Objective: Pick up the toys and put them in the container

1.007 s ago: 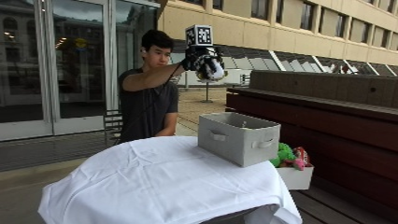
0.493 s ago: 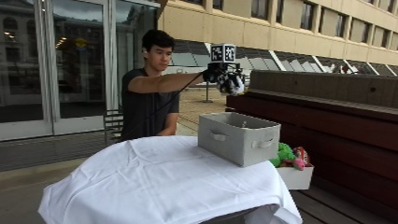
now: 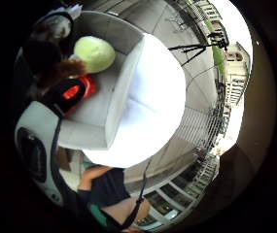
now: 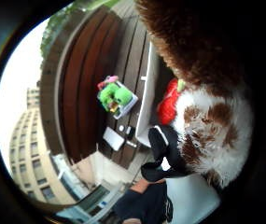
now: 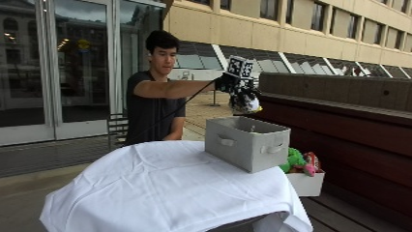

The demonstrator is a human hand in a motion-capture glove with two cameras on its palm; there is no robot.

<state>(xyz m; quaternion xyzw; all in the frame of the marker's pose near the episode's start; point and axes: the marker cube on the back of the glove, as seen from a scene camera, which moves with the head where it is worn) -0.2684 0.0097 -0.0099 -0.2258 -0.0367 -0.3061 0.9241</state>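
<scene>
A grey fabric container (image 5: 248, 141) stands at the far right of the white-clothed table (image 5: 161, 188). My gloved right hand (image 5: 233, 86) is stretched out above it and holds a brown and white plush toy (image 5: 245, 103), which hangs just over the open top. The thumb side palm view is filled by this furry toy (image 4: 207, 116), gripped by black gloved fingers (image 4: 165, 149). Inside the container (image 3: 99, 111) lie a pale green toy (image 3: 95, 53) and a red toy (image 3: 75, 92).
A small white box (image 5: 304, 182) with green and pink plush toys (image 5: 297, 161) sits on the wooden bench behind the table, below a dark wooden wall (image 5: 347, 125). The person stands at the table's far side. Glass doors lie to the left.
The right hand has travelled from near the person's head out to the right and down, carrying the plush toy to a spot just above the container.
</scene>
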